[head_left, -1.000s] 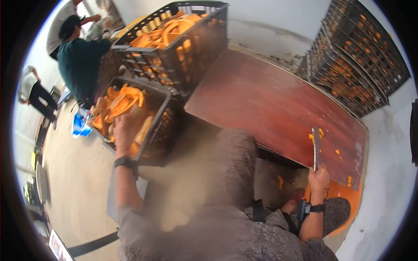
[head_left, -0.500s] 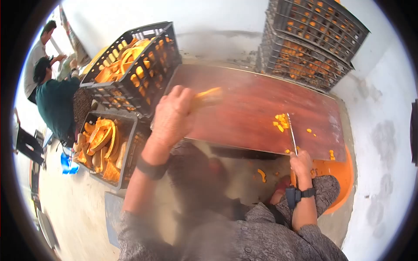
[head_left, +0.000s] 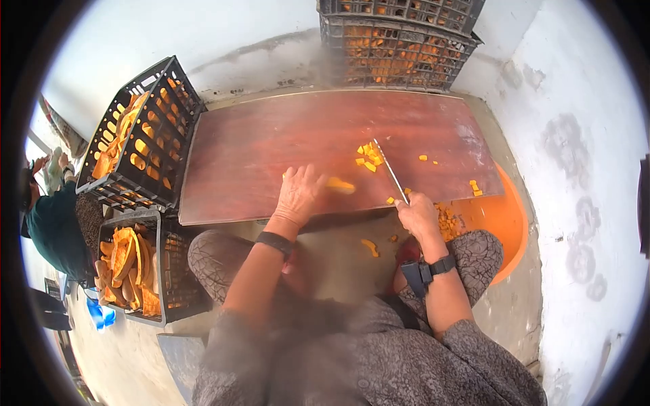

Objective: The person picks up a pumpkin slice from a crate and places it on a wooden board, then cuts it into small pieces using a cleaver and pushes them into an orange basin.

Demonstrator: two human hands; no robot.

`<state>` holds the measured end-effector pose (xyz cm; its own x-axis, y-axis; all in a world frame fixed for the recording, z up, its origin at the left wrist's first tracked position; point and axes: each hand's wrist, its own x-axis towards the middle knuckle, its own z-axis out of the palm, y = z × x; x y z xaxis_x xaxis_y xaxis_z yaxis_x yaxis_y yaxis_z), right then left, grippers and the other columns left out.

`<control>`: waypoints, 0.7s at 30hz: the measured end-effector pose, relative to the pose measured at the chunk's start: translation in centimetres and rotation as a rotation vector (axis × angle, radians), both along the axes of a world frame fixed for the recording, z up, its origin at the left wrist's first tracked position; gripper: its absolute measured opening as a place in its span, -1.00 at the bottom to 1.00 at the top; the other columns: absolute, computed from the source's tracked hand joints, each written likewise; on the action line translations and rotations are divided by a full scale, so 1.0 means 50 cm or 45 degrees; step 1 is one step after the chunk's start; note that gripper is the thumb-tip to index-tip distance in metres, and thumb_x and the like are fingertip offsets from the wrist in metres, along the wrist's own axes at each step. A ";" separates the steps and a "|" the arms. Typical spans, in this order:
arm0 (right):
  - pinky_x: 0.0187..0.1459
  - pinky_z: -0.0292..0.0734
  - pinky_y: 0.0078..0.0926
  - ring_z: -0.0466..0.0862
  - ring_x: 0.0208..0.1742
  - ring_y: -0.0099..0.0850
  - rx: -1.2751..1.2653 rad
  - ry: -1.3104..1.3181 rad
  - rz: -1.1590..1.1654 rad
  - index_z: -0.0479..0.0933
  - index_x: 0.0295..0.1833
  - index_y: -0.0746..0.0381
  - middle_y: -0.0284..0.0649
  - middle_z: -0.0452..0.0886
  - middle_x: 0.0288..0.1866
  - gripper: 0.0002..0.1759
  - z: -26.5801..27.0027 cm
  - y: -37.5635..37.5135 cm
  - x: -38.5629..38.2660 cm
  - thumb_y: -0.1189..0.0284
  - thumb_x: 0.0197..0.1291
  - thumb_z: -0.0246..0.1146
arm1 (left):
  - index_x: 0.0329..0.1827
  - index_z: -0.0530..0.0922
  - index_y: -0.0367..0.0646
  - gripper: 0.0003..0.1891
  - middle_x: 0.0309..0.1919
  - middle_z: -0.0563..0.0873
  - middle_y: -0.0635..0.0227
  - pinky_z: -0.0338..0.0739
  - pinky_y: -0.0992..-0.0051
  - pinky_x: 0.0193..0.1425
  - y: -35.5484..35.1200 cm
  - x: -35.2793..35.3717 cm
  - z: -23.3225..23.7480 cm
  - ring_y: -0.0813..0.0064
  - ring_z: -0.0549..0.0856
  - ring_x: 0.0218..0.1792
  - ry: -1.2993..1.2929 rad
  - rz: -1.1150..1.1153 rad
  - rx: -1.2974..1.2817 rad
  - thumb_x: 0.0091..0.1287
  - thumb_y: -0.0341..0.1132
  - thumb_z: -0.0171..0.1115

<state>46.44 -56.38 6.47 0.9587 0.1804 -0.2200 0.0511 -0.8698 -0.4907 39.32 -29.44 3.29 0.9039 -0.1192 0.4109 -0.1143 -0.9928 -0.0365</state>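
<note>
My left hand is over the front part of the red board, its fingers bent around or over an orange piece that sticks out to the right. My right hand is closed on the handle of a knife, whose blade points up and away across the board. Small orange cubes lie against the left side of the blade. A few more cubes are near the board's right end.
Black crates of orange slices stand at the left, one lower and nearer. Stacked crates stand behind the board. An orange basin with cut pieces is below its right end. Another person is at far left.
My left hand has come down to the board with the orange piece. The view has turned, so the board and crates appear further left. My right hand still holds the knife.
</note>
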 end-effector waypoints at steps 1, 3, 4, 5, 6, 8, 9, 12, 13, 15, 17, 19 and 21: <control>0.04 0.52 -0.06 0.67 0.00 0.07 0.047 0.005 0.001 0.65 -0.10 0.30 0.11 0.71 -0.13 -0.67 -0.003 -0.003 0.002 0.23 0.26 0.25 | -0.04 0.56 -0.05 -0.73 -0.09 0.56 0.26 0.40 0.23 0.07 -0.003 0.003 -0.014 0.27 0.59 -0.04 0.044 -0.027 0.002 0.17 -0.45 0.21; 0.04 0.52 -0.06 0.67 0.01 0.07 0.089 0.017 -0.005 0.66 -0.09 0.30 0.11 0.71 -0.12 -0.67 -0.024 -0.015 0.010 0.24 0.26 0.25 | -0.04 0.56 -0.05 -0.71 -0.05 0.56 0.25 0.40 0.22 0.11 -0.004 0.004 -0.038 0.26 0.59 0.00 0.096 -0.061 -0.001 0.15 -0.44 0.25; -0.21 0.52 -0.15 0.65 -0.33 -0.09 0.116 -0.103 0.052 0.62 -0.18 0.35 0.03 0.63 -0.39 -0.68 -0.047 -0.021 0.018 0.26 0.28 0.25 | 0.02 0.55 -0.05 -0.65 0.04 0.55 0.22 0.39 0.20 0.15 -0.001 0.003 -0.044 0.23 0.58 0.07 0.108 -0.085 -0.067 0.13 -0.42 0.30; -0.47 0.51 -0.24 0.63 -0.66 -0.24 0.142 -0.222 0.109 0.57 -0.27 0.40 -0.05 0.56 -0.66 -0.67 -0.068 -0.030 0.024 0.28 0.30 0.25 | 0.07 0.55 -0.04 -0.59 0.12 0.54 0.19 0.38 0.18 0.20 0.001 0.002 -0.051 0.20 0.56 0.15 0.122 -0.109 -0.133 0.10 -0.39 0.36; -0.47 0.51 -0.24 0.63 -0.66 -0.24 0.138 -0.214 0.101 0.57 -0.27 0.40 -0.05 0.56 -0.66 -0.67 -0.070 -0.033 0.023 0.28 0.30 0.25 | 0.07 0.55 -0.04 -0.59 0.12 0.54 0.19 0.38 0.18 0.20 -0.001 -0.004 -0.045 0.20 0.56 0.15 0.131 -0.116 -0.136 0.10 -0.39 0.36; -0.47 0.52 -0.25 0.64 -0.66 -0.27 0.182 -0.228 0.098 0.57 -0.26 0.41 -0.06 0.56 -0.65 -0.66 -0.074 -0.031 0.024 0.28 0.31 0.24 | 0.18 0.52 -0.04 -0.45 0.27 0.49 0.14 0.35 0.16 0.29 -0.001 -0.016 -0.031 0.12 0.50 0.28 0.270 -0.161 -0.164 0.07 -0.31 0.45; -0.47 0.52 -0.25 0.64 -0.66 -0.27 0.182 -0.225 0.099 0.57 -0.26 0.41 -0.06 0.56 -0.65 -0.66 -0.073 -0.030 0.025 0.28 0.31 0.24 | 0.18 0.52 -0.04 -0.45 0.27 0.49 0.14 0.35 0.16 0.29 -0.001 -0.018 -0.032 0.12 0.50 0.28 0.273 -0.160 -0.166 0.07 -0.31 0.45; -0.51 0.53 -0.29 0.64 -0.66 -0.30 0.114 -0.194 0.103 0.57 -0.23 0.41 -0.08 0.58 -0.63 -0.66 -0.076 -0.027 0.028 0.28 0.33 0.22 | 0.25 0.48 -0.05 -0.39 0.33 0.46 0.10 0.33 0.15 0.33 -0.006 -0.025 -0.033 0.11 0.48 0.32 0.395 -0.101 -0.336 0.09 -0.24 0.47; -0.53 0.54 -0.31 0.64 -0.65 -0.32 0.119 -0.172 0.081 0.56 -0.22 0.41 -0.09 0.59 -0.62 -0.67 -0.081 -0.027 0.030 0.29 0.34 0.20 | 0.26 0.47 -0.05 -0.39 0.30 0.48 0.10 0.34 0.16 0.33 -0.008 -0.026 -0.031 0.11 0.49 0.31 0.389 -0.108 -0.347 0.11 -0.23 0.47; -0.55 0.54 -0.33 0.64 -0.65 -0.33 0.116 -0.153 0.063 0.56 -0.21 0.41 -0.10 0.59 -0.61 -0.67 -0.070 -0.025 0.032 0.29 0.35 0.18 | 0.27 0.46 -0.06 -0.39 0.28 0.50 0.09 0.36 0.17 0.32 -0.015 -0.028 -0.036 0.12 0.51 0.29 0.380 -0.112 -0.365 0.13 -0.21 0.46; -0.59 0.54 -0.39 0.65 -0.64 -0.36 0.070 0.061 0.006 0.54 -0.23 0.41 -0.14 0.59 -0.60 -0.70 -0.027 -0.012 0.022 0.34 0.36 0.16 | 0.26 0.46 -0.01 -0.39 0.11 0.59 0.19 0.43 0.20 0.20 -0.017 -0.025 -0.051 0.18 0.61 0.12 0.314 -0.074 -0.285 0.13 -0.15 0.46; -0.48 0.57 -0.30 0.69 -0.57 -0.25 0.145 0.141 -0.077 0.58 -0.25 0.42 -0.08 0.63 -0.58 -0.71 -0.027 -0.009 0.021 0.36 0.33 0.17 | 0.27 0.45 -0.04 -0.38 0.09 0.60 0.19 0.43 0.20 0.21 -0.024 -0.025 -0.042 0.17 0.61 0.13 0.345 -0.034 -0.306 0.13 -0.17 0.46; -0.36 0.61 -0.22 0.73 -0.51 -0.14 0.213 0.225 -0.158 0.62 -0.27 0.42 -0.01 0.66 -0.56 -0.72 -0.030 -0.008 0.019 0.38 0.29 0.19 | 0.28 0.45 -0.06 -0.37 0.07 0.62 0.19 0.43 0.20 0.23 -0.030 -0.026 -0.046 0.16 0.60 0.14 0.382 0.009 -0.336 0.13 -0.18 0.46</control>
